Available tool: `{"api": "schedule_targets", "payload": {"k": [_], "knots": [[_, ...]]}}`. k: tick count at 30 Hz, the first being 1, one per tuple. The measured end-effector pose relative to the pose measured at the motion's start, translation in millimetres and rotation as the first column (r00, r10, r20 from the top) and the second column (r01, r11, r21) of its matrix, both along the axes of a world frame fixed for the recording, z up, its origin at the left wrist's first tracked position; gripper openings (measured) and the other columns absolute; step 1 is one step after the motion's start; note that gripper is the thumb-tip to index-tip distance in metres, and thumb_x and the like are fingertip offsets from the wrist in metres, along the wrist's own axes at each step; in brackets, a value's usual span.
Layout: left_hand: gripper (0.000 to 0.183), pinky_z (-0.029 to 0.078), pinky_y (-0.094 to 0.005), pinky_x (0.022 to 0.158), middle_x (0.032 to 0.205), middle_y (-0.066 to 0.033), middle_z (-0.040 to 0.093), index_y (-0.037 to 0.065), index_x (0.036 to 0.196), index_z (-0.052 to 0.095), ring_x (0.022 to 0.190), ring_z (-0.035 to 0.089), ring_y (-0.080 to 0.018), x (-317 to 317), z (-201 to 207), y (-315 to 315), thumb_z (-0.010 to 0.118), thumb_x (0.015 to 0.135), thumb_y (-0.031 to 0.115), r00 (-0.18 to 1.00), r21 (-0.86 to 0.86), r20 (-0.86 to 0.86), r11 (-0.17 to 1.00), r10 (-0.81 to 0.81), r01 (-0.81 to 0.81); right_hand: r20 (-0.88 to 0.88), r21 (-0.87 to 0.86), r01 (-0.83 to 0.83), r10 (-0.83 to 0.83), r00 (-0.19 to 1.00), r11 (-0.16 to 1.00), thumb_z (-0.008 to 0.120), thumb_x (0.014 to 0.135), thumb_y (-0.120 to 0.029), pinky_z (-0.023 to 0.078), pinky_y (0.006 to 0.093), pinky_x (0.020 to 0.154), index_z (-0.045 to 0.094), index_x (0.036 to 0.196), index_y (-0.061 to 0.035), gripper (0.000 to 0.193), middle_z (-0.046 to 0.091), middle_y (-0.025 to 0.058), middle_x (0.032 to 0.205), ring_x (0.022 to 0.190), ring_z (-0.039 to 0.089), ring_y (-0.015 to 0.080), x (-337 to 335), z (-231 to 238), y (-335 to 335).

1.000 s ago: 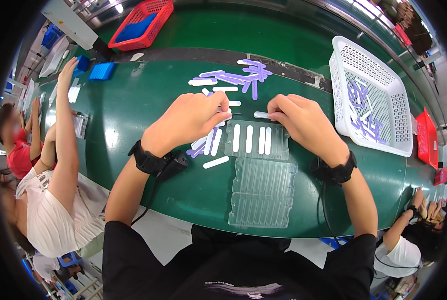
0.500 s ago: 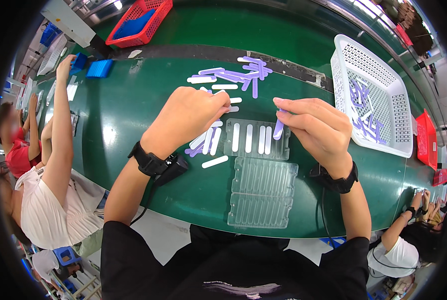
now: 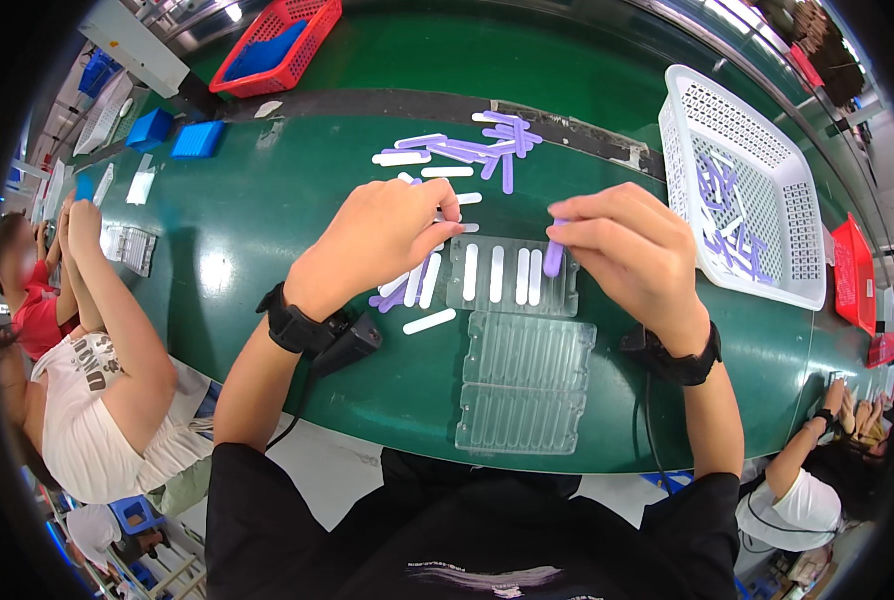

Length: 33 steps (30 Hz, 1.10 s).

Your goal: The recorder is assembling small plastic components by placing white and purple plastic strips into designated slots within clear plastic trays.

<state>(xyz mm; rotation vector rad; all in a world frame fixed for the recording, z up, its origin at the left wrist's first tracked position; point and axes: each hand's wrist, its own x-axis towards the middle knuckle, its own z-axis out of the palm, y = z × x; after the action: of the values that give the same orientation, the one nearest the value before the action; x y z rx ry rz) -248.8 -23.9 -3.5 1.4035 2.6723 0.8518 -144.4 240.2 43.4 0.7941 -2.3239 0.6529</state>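
My right hand [image 3: 632,245] pinches a flat, round-ended purple strip [image 3: 553,258] between thumb and fingers, over the right part of a clear slotted tray [image 3: 457,290]. Several white strips [image 3: 497,275] lie side by side in that tray's slots. My left hand [image 3: 387,230] is closed, its thumb and forefinger at one end of a white strip [image 3: 470,227] beside the tray's upper left corner. Under and beside this hand lie loose white and purple strips [image 3: 429,281], partly hidden by it. More purple strips [image 3: 457,151] lie in a loose pile farther back.
Closer to me lies another clear slotted tray [image 3: 524,382]. A white basket [image 3: 689,200] with strips stands at the right, red baskets [image 3: 852,280] beyond it. At the back left are a red basket [image 3: 307,50] and blue blocks [image 3: 199,140]. People work on both sides.
The purple strip in my right hand now hangs more upright, slightly left. My left hand and the white strip at its fingertips have shifted slightly toward the tray. The left co-worker's raised arm has come down.
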Motion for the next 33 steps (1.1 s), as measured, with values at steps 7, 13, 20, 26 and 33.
{"api": "schedule_targets", "payload": {"k": [7,13,20,26,33], "knots": [[0.013,0.043,-0.0366,0.053,0.060,-0.0050,0.059,0.012,0.094,0.067,0.054,0.058,-0.0243,1,6,2,0.075,0.095,0.022,0.983,0.098,-0.183,0.995,0.024,-0.006,0.555,-0.220,0.140,0.006,0.832,0.965,0.074,0.094,-0.003,0.053,0.0280,0.068,0.078,0.109,-0.0018,0.015,0.071,0.0069,0.089,0.074,0.066,0.0146,13,9,15],[0.009,0.042,-0.0338,0.048,0.061,-0.0026,0.059,0.012,0.091,0.072,0.051,0.057,-0.0205,2,11,-1,0.080,0.090,0.015,0.844,0.169,-0.534,0.971,-0.056,0.171,0.514,-0.124,0.190,-0.100,0.852,0.974,0.072,0.094,-0.003,0.053,0.0302,0.068,0.071,0.103,-0.0016,0.009,0.069,0.0075,0.086,0.074,0.067,0.0188,14,6,11],[0.013,0.026,-0.0249,0.046,0.057,0.0080,0.048,0.005,0.100,0.067,0.047,0.038,-0.0034,-1,2,-3,0.071,0.102,0.017,0.961,0.520,0.272,0.847,-0.043,-0.109,0.472,-0.030,0.169,-0.135,0.871,0.985,0.074,0.092,-0.007,0.053,0.0385,0.065,0.067,0.096,-0.0061,0.008,0.067,0.0094,0.080,0.072,0.065,0.0286,10,-4,-5],[0.029,0.023,-0.0212,0.049,0.063,0.0096,0.042,0.004,0.111,0.060,0.051,0.032,0.0006,24,10,8,0.063,0.109,0.032,0.339,0.704,0.710,0.626,-0.617,-0.335,0.602,-0.303,-0.003,0.194,0.774,0.953,0.074,0.095,-0.011,0.052,0.0349,0.063,0.068,0.118,-0.0058,0.024,0.070,0.0067,0.074,0.065,0.067,0.0206,11,7,-35],[0.017,0.038,-0.0234,0.049,0.072,-0.0004,0.066,0.006,0.099,0.068,0.058,0.055,-0.0052,41,6,10,0.082,0.095,0.016,0.935,0.810,0.300,0.568,-0.189,-0.145,0.721,-0.633,0.179,0.491,0.488,0.753,0.070,0.099,-0.010,0.053,0.0294,0.064,0.070,0.119,-0.0010,0.022,0.074,0.0058,0.074,0.062,0.066,0.0136,10,22,-51]]}}
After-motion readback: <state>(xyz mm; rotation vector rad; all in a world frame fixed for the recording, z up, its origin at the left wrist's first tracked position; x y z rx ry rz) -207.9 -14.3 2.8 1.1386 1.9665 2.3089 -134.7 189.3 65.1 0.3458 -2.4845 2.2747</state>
